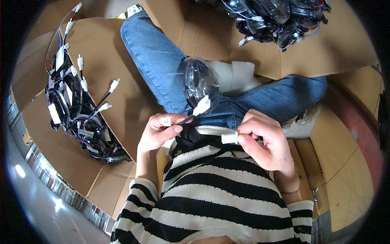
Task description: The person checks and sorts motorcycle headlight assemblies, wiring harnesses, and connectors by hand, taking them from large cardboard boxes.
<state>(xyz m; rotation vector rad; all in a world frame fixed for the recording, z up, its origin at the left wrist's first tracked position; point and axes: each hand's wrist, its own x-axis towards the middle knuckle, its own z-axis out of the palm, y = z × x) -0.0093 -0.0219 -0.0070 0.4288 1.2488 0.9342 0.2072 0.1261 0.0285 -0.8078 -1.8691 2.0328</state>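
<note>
Two white plugs pinched at chest height: left hand (156, 132) closed on a small plug (165, 121) and its dark wire, right hand (264, 140) closed on a second plug (230, 138). Clear round lamp (200, 81) resting on the lap between jeans-clad legs, a third plug (202, 105) dangling just below it. Best done by keeping fingertips clear of the plug mouths and lining both up square before pressing. Hard to tell which ends match; wires partly lost against the striped top (215, 183).
</note>
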